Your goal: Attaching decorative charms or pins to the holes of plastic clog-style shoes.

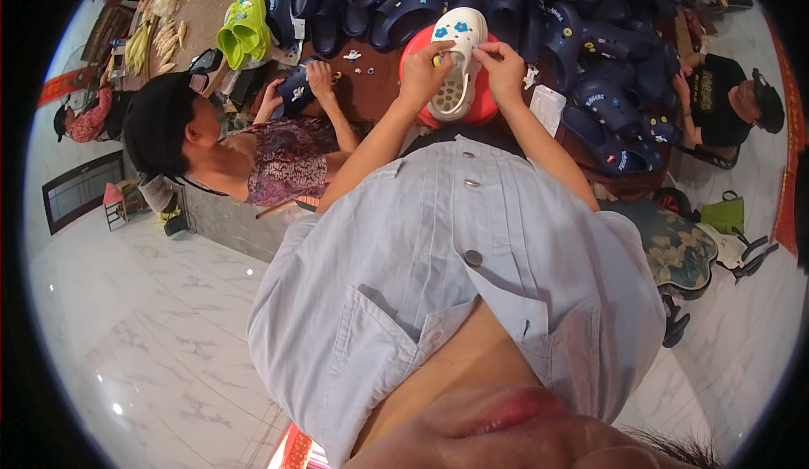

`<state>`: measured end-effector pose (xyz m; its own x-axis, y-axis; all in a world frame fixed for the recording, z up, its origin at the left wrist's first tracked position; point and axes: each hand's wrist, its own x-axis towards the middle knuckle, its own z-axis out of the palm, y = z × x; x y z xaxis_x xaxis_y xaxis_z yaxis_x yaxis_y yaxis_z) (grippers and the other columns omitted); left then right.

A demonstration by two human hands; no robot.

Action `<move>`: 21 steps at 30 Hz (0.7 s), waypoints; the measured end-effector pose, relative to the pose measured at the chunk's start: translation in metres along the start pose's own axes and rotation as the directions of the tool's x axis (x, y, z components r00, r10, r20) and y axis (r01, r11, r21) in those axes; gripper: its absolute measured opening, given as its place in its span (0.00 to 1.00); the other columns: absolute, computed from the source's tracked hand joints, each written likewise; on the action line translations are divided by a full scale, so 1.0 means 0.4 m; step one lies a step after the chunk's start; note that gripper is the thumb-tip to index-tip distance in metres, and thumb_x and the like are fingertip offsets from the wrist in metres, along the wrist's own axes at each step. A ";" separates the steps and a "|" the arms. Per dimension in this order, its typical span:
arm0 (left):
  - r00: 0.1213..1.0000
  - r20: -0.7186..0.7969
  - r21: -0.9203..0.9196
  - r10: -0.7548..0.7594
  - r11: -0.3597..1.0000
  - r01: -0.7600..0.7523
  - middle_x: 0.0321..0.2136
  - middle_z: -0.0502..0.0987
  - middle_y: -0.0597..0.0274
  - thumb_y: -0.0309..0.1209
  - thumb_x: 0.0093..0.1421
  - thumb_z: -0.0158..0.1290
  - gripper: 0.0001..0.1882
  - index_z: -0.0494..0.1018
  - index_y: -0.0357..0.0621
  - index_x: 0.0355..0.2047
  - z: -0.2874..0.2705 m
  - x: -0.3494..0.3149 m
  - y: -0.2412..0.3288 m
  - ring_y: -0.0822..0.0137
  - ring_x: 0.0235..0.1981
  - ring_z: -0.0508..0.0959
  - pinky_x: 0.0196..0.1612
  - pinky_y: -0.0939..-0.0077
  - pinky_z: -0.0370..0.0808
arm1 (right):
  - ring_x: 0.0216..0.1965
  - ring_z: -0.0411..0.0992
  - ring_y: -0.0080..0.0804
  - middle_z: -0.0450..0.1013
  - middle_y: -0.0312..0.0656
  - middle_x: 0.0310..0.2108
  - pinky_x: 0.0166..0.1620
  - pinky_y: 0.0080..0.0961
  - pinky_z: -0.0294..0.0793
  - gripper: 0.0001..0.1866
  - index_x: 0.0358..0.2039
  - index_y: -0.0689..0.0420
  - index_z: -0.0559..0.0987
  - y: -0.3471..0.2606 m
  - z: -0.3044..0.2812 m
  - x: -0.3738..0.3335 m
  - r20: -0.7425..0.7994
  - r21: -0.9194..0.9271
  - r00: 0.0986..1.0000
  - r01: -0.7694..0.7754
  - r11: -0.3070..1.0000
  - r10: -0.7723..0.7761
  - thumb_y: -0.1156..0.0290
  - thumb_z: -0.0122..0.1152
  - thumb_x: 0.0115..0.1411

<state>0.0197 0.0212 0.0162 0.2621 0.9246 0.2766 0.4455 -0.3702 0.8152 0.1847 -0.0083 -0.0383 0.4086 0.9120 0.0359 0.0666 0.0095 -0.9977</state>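
Note:
A white clog (458,98) with holes in its insole and blue flower charms (461,27) on its upper lies on a round red thing (484,102) in front of me. My left hand (423,73) grips its left rim, thumb and fingers bent around the edge. At the opposite rim, my right hand (504,73) is closed, thumb and forefinger pinched together against the shoe. Whether a small piece sits between those right fingertips is too small to make out.
Dark blue clogs (607,102), many with charms, are piled across the brown-covered table's far and right sides. A lime-green pair of clogs (244,31) stands left. Loose charms (352,55) lie nearby. A person (244,144) at my left handles a blue clog; another (729,102) sits at right.

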 end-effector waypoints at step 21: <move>0.999 0.041 0.053 0.025 0.998 -0.027 0.24 0.79 0.49 0.28 0.54 0.54 0.13 0.79 0.42 0.40 0.000 0.006 -0.020 0.66 0.24 0.82 0.29 0.75 0.75 | 0.30 0.75 0.33 0.74 0.42 0.29 0.36 0.26 0.72 0.05 0.27 0.62 0.81 -0.039 -0.023 0.053 0.148 -0.185 0.967 0.231 0.955 -0.205 0.78 0.65 0.47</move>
<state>0.0167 0.0264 0.0105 0.3082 0.9105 0.2757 0.4827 -0.3993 0.7794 0.2006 0.0073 -0.0214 0.2469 0.9410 0.2312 0.3263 0.1439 -0.9342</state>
